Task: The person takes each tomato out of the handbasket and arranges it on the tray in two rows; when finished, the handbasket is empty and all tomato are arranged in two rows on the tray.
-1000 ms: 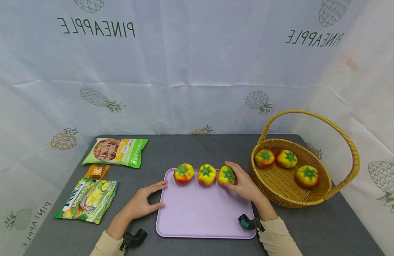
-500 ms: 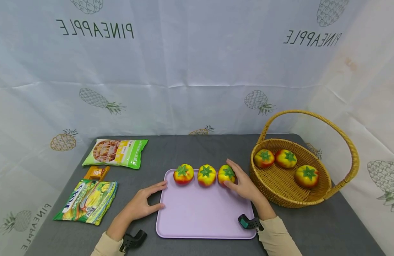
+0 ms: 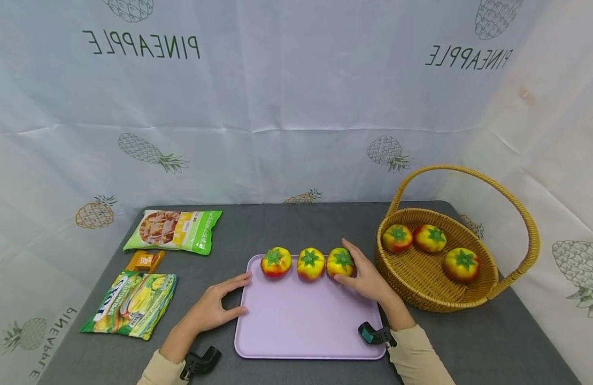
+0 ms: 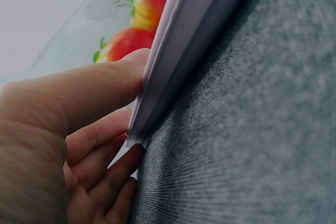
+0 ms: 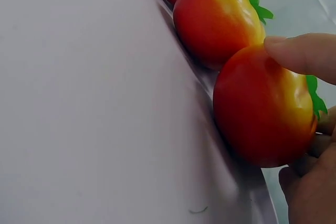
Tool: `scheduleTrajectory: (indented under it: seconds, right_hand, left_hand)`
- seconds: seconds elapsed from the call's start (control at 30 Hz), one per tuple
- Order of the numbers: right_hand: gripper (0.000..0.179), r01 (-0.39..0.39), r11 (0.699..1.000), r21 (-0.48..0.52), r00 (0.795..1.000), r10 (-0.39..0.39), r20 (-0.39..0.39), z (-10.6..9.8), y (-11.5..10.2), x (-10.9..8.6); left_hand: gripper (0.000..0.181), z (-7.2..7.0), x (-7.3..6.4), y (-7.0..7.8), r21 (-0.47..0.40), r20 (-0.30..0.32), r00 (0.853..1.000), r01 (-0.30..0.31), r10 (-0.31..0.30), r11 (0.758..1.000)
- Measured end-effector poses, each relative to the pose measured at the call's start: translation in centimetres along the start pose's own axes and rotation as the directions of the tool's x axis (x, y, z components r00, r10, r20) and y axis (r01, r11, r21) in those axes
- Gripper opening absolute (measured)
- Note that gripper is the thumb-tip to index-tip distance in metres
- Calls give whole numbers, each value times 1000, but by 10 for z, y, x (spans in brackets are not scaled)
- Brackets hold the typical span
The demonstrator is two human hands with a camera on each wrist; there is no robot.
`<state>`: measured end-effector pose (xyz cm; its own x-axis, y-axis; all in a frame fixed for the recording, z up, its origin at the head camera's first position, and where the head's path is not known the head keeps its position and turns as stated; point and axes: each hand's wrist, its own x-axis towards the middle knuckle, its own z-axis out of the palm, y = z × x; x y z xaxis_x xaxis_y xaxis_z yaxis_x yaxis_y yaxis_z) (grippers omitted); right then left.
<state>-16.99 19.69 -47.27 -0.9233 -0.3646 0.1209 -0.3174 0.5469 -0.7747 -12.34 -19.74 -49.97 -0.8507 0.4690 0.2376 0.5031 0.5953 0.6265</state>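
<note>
On the back strip of a lilac tray [image 3: 308, 321] stand three yellow-and-red toy persimmons with green leafy tops, in a row. My right hand [image 3: 370, 278] holds the rightmost persimmon [image 3: 339, 261] between thumb and fingers; in the right wrist view the thumb presses its side, and part of the fruit's far side is hidden. The middle persimmon [image 3: 310, 264] and the left persimmon [image 3: 275, 262] stand beside it. At the tray's left edge, my left hand [image 3: 212, 307] rests with thumb and index finger spread, their tips touching the rim [image 4: 152, 72].
A wicker basket [image 3: 411, 291] with a tall handle stands at the right, holding three more persimmons. At the left lie a green-and-white food bag [image 3: 176, 230], a small orange packet [image 3: 145, 261] and a green-and-yellow bag [image 3: 132, 303]. A printed cloth hangs behind the table.
The rightmost persimmon has shifted slightly left toward the middle one, with my right hand on it. My left hand stays at the tray's edge.
</note>
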Motion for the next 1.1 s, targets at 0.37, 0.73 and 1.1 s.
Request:
scheduleTrajectory:
  seconds: [0.37,0.73,1.1]
  right_hand:
    - [89,9,999,-38,1000,-9,-1,-5,-6,-1]
    - [83,75,994,-81,993,-82,-81,-27,-28,-7]
    - [78,98,990,-99,979,-114,-170,-61,-34,-17]
  left_hand:
    - [56,0,0,0,11,-7,1000,-17,17,1000]
    - [56,-1,0,0,-6,2,1000,-1,1,1000]
    - [58,-1,0,-1,2,4,1000,8,-8,1000]
